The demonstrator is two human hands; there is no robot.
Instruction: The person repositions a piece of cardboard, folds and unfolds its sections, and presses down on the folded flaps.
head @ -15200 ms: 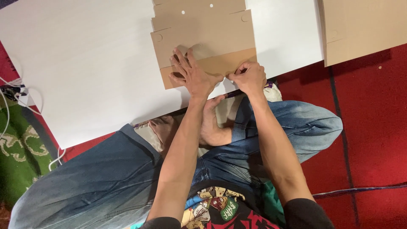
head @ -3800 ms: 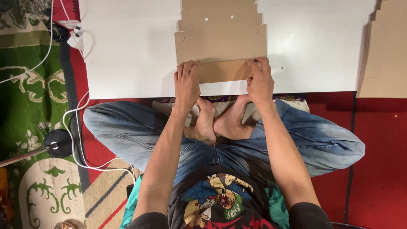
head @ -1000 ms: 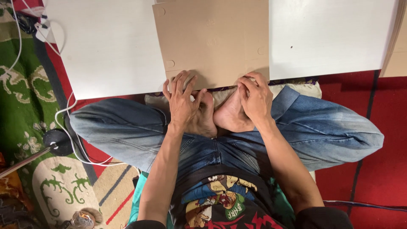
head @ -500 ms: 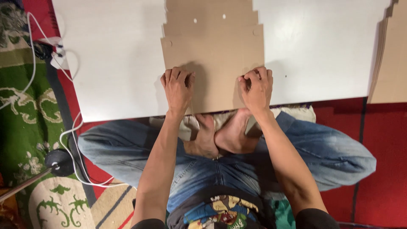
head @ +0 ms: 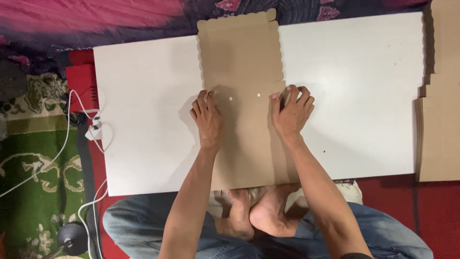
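A flat brown cardboard box blank with scalloped edges lies lengthwise on a white board, reaching from the far edge to the near edge. My left hand presses on the blank's left side, fingers curled over its edge. My right hand grips the right edge at a notch, fingers bent around a side flap. Two small white holes show in the cardboard between the hands.
A stack of more cardboard blanks lies at the right edge of the board. White cables and a plug lie on the green and red rug at left, beside a red box. My crossed legs and bare feet sit below the board.
My hands have slid farther up the cardboard blank, toward its middle, and now grip its side edges. The view has shifted, showing the blank's far scalloped end.
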